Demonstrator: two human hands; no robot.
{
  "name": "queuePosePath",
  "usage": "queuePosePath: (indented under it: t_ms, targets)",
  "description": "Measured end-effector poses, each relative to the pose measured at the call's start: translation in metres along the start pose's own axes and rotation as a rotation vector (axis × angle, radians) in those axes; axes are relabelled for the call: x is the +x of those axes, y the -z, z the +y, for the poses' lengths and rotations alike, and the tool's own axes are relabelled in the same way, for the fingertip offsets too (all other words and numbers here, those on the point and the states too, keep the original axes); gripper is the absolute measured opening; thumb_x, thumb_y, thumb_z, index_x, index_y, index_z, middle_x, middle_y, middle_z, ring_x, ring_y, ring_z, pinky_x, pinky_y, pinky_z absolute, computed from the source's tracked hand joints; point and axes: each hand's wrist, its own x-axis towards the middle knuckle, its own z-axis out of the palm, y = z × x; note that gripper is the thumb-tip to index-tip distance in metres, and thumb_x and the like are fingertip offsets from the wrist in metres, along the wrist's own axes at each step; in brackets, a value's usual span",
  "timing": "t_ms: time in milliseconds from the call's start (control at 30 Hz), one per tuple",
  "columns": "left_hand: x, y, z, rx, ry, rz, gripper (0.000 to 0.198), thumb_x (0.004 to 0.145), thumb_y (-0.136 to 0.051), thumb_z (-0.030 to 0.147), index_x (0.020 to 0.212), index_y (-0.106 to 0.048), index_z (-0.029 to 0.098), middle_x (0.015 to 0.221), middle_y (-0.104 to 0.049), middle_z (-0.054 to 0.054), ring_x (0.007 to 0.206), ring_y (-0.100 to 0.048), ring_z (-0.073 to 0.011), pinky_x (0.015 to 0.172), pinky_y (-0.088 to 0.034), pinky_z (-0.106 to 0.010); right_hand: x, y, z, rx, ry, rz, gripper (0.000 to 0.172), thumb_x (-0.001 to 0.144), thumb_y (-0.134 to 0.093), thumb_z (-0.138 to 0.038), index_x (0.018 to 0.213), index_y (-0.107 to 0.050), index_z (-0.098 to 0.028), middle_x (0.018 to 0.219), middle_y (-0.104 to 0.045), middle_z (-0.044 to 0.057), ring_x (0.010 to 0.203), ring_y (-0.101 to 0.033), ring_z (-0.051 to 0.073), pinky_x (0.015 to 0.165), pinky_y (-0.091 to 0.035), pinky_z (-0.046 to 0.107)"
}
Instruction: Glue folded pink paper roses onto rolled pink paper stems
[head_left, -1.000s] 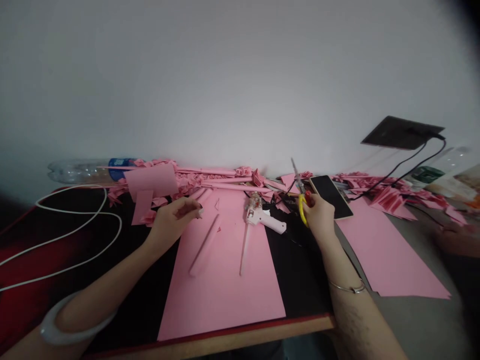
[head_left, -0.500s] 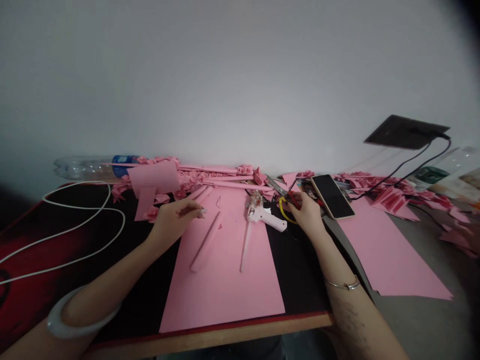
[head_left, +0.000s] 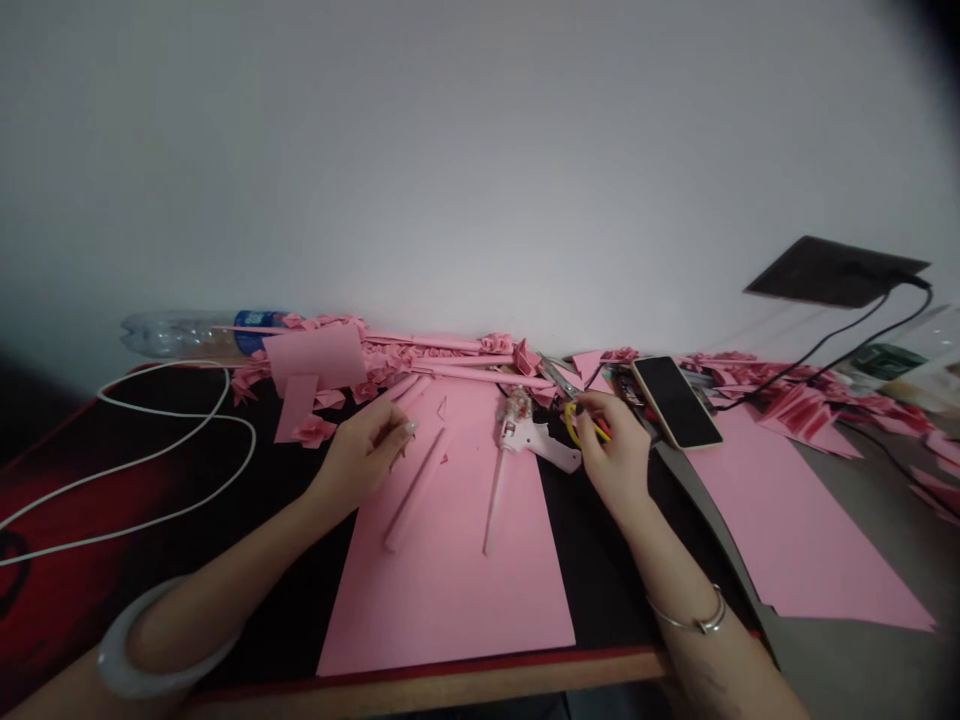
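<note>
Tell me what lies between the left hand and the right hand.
Between left hand and right hand, head view: pink sheet bearing two rolled paper sticks and a white glue gun.

A clear plastic bottle [head_left: 187, 333] lies on its side against the wall, a white cable [head_left: 172, 440] looping below it, while a phone [head_left: 676, 402] (screen dark, face up) rests near black cords [head_left: 825, 352] and a white glue gun [head_left: 538, 442].

The scissors [head_left: 570, 415], with yellow loops and grey blades, lie flat with the blades pointing to 11 o'clock and the loops at the right hand's [head_left: 619, 460] fingertips. A pink paper roll [head_left: 415, 488] slants from 7 to 1 o'clock, at 4 o'clock of the left hand [head_left: 367, 450].
</note>
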Motion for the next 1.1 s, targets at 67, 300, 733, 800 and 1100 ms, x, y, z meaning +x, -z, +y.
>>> queuePosePath:
  t_ms: [67, 300, 733, 800, 1100]
  targets:
    - [-0.003, -0.004, 0.003, -0.018, 0.011, 0.002, 0.025, 0.086, -0.049, 0.030, 0.064, -0.041, 0.021, 0.053, -0.039, 0.007, 0.047, -0.036, -0.0096, 0.047, -0.030, -0.023, -0.008, -0.003, -0.018, 0.073, 0.050, -0.060, 0.019, 0.087, -0.046, -0.019, 0.100, -0.061, -0.020, 0.091, -0.067, 0.008, 0.083, -0.063, 0.021, 0.076, -0.051, 0.035]
    - [-0.028, -0.032, 0.024, -0.219, 0.054, -0.180, 0.030, 0.087, -0.046, 0.035, 0.061, -0.040, 0.021, 0.052, -0.040, 0.007, 0.045, -0.036, -0.0088, 0.043, -0.031, -0.021, -0.040, -0.014, -0.072, 0.337, 0.287, -0.376, 0.021, 0.087, -0.057, -0.040, 0.089, -0.058, -0.019, 0.076, -0.065, 0.003, 0.069, -0.059, 0.017, 0.063, -0.048, 0.029]
    - [-0.049, -0.050, 0.023, -0.304, 0.183, -0.488, 0.026, 0.092, -0.039, 0.038, 0.070, -0.039, 0.023, 0.049, -0.053, 0.006, 0.038, -0.047, -0.0091, 0.040, -0.035, -0.019, -0.057, -0.023, -0.081, 0.339, 0.248, -0.361, 0.037, 0.091, -0.051, -0.044, 0.064, -0.054, -0.018, 0.052, -0.050, -0.004, 0.047, -0.044, 0.010, 0.047, -0.033, 0.023]
    - [-0.051, -0.049, 0.021, -0.260, 0.154, -0.488, 0.027, 0.093, -0.039, 0.037, 0.070, -0.037, 0.023, 0.047, -0.046, 0.008, 0.037, -0.043, -0.0085, 0.039, -0.033, -0.019, -0.058, -0.023, -0.082, 0.381, 0.233, -0.404, 0.037, 0.091, -0.051, -0.044, 0.065, -0.056, -0.017, 0.053, -0.051, -0.003, 0.047, -0.044, 0.010, 0.047, -0.033, 0.023]
    - [-0.052, -0.044, 0.022, -0.016, -0.271, -0.258, 0.021, 0.091, -0.044, 0.017, 0.071, -0.051, 0.020, 0.057, -0.059, 0.006, 0.047, -0.051, -0.0070, 0.048, -0.035, -0.017, -0.060, -0.027, -0.087, 0.981, -0.443, -0.781, 0.017, 0.082, -0.062, -0.027, 0.072, -0.068, -0.016, 0.058, -0.064, 0.000, 0.048, -0.053, 0.009, 0.046, -0.043, 0.018]
